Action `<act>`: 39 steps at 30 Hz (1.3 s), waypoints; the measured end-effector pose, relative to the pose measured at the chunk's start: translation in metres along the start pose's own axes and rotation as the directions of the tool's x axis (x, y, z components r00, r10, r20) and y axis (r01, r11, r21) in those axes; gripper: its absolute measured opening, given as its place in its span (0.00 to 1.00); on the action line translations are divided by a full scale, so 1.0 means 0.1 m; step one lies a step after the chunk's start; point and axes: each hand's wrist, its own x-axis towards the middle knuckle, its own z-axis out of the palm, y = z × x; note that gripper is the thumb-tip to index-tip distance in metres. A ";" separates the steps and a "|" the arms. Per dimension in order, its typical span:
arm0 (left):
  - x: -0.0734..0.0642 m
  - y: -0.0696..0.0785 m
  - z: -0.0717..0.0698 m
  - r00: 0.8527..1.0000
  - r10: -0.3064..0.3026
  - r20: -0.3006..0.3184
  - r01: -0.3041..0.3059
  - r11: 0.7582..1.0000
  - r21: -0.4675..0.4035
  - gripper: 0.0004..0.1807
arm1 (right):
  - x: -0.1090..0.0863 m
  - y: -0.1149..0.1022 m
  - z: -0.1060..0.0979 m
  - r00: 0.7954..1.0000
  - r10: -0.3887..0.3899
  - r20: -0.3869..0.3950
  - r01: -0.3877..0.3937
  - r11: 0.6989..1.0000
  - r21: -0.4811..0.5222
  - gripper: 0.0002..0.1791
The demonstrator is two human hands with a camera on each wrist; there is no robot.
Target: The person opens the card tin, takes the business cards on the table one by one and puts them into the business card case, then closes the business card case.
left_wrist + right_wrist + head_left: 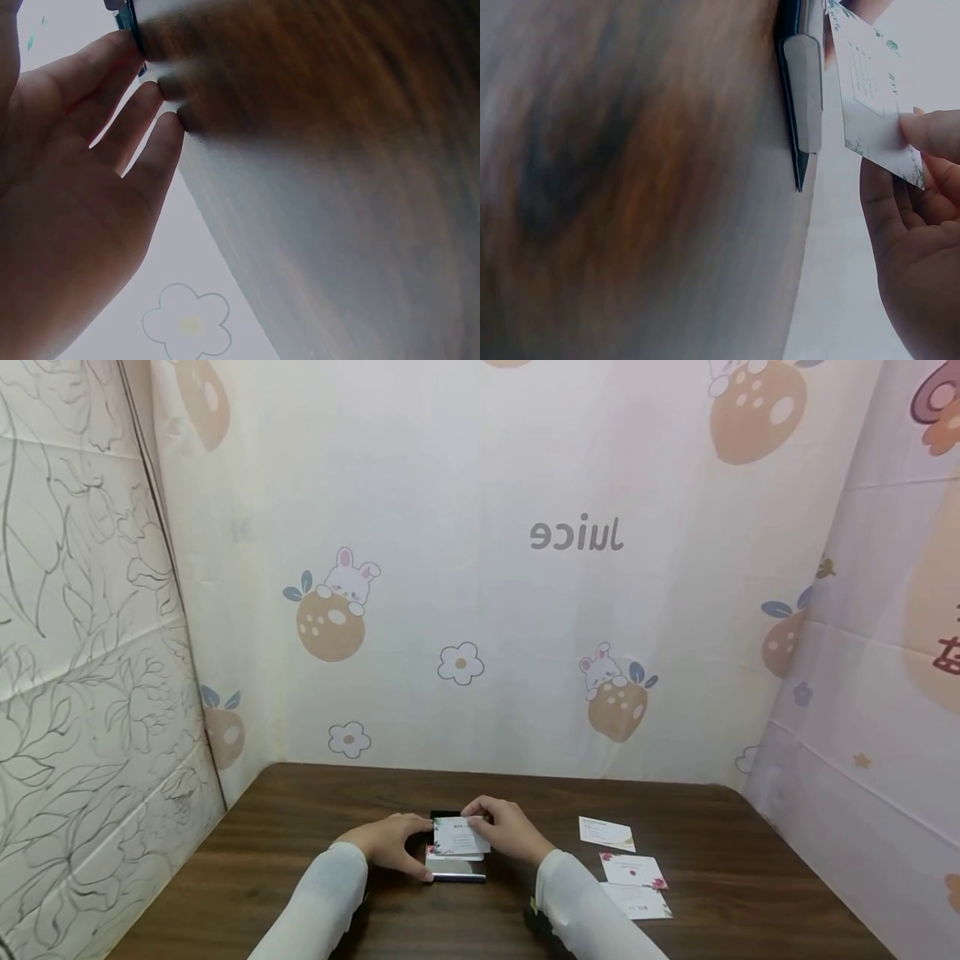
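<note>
A business card case point(455, 868) with a silvery front and a dark lid behind lies open on the table. My left hand point(390, 843) holds it at its left side, thumb at the near corner and fingertips farther back. In the left wrist view the fingers point(154, 142) reach the dark edge of the case point(133, 30). My right hand point(513, 833) pinches a white business card point(459, 837) with a floral print between thumb and fingers. The right wrist view shows this card point(866, 90) tilted above the case point(804, 94). Another card edge shows beneath it.
Right of my right hand, several cards lie on the brown wooden table point(405, 918): a white card with a gold corner point(606, 833), a card with pink flowers point(630, 870), and a floral card point(641, 903) partly under it. A patterned curtain point(465, 568) hangs behind.
</note>
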 end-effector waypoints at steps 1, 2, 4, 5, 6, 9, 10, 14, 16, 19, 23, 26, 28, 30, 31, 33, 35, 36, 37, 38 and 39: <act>0.00 0.00 0.00 1.000 -0.002 0.001 0.002 1.000 0.000 0.48 | 0.00 -0.01 0.01 1.000 -0.001 0.000 0.001 1.000 0.005 0.07; -0.01 0.00 0.00 1.000 -0.004 0.003 0.004 1.000 -0.004 0.48 | 0.00 -0.03 0.03 1.000 -0.002 -0.002 0.002 1.000 0.006 0.06; -0.01 0.00 -0.01 1.000 -0.011 0.007 0.011 1.000 -0.012 0.49 | 0.00 -0.05 0.04 1.000 0.007 -0.003 -0.007 1.000 0.012 0.06; -0.01 0.01 -0.01 1.000 -0.014 0.009 0.014 1.000 -0.013 0.49 | 0.00 -0.06 0.04 1.000 0.007 -0.003 -0.007 1.000 0.015 0.06; -0.01 0.01 -0.01 1.000 -0.018 0.010 0.018 1.000 -0.014 0.49 | 0.01 -0.06 0.05 1.000 0.005 -0.003 -0.005 1.000 0.016 0.06; -0.01 0.01 -0.02 1.000 -0.025 0.010 0.025 1.000 -0.011 0.49 | 0.01 -0.07 0.06 1.000 0.028 0.011 -0.028 1.000 0.013 0.06; -0.01 0.01 -0.02 1.000 -0.024 0.008 0.024 1.000 -0.007 0.49 | 0.02 -0.07 0.07 0.999 0.030 0.014 -0.030 0.999 0.013 0.06; 0.00 0.01 -0.02 1.000 -0.021 0.007 0.021 1.000 -0.006 0.49 | 0.03 -0.07 0.08 0.999 0.045 0.030 -0.046 0.999 0.014 0.05; 0.00 0.01 -0.01 1.000 -0.021 0.009 0.022 1.000 -0.007 0.50 | 0.04 -0.07 0.09 0.998 0.049 0.034 -0.050 0.999 0.015 0.05; 0.00 0.02 -0.02 0.999 -0.028 0.015 0.028 1.000 -0.011 0.50 | 0.04 -0.08 0.10 0.998 0.055 0.035 -0.056 0.998 0.010 0.05; 0.00 0.04 -0.03 0.999 -0.031 0.020 0.031 0.999 -0.010 0.50 | 0.05 -0.09 0.11 0.998 0.053 0.040 -0.053 0.999 0.004 0.04; -0.01 0.05 -0.03 0.999 -0.028 0.019 0.028 1.000 -0.009 0.50 | 0.05 -0.09 0.12 0.996 0.065 0.054 -0.065 0.998 -0.004 0.04; -0.02 0.05 -0.03 1.000 -0.025 0.018 0.026 1.000 -0.013 0.50 | 0.05 -0.09 0.12 0.995 0.080 0.066 -0.079 0.997 -0.007 0.04; -0.03 0.06 -0.03 1.000 -0.022 0.016 0.022 1.000 -0.018 0.50 | 0.04 -0.09 0.12 0.992 0.093 0.081 -0.093 0.996 -0.004 0.04; -0.03 0.06 -0.02 1.000 -0.019 0.014 0.019 1.000 -0.020 0.49 | 0.04 -0.09 0.12 0.991 0.102 0.091 -0.102 0.995 -0.007 0.04; -0.04 0.05 -0.02 1.000 -0.010 0.008 0.011 1.000 -0.020 0.49 | 0.02 -0.09 0.11 0.987 0.111 0.114 -0.111 0.994 -0.008 0.03; -0.05 0.05 -0.02 1.000 0.001 0.002 -0.001 1.000 -0.026 0.48 | 0.01 -0.09 0.11 0.984 0.116 0.136 -0.116 0.993 -0.010 0.03; -0.05 0.06 -0.02 1.000 0.007 -0.001 -0.007 1.000 -0.027 0.47 | 0.01 -0.09 0.11 0.982 0.119 0.148 -0.119 0.993 -0.011 0.03; -0.05 0.05 -0.01 1.000 0.013 -0.003 -0.013 0.999 -0.029 0.47 | 0.00 -0.08 0.11 0.980 0.120 0.158 -0.119 0.993 -0.013 0.03; -0.05 0.05 -0.01 1.000 0.017 -0.005 -0.017 0.999 -0.030 0.46 | 0.00 -0.08 0.11 0.979 0.117 0.167 -0.117 0.993 -0.011 0.03; -0.05 0.06 -0.01 1.000 0.021 -0.005 -0.021 0.999 -0.033 0.46 | 0.00 -0.08 0.11 0.977 0.116 0.178 -0.116 0.993 -0.010 0.02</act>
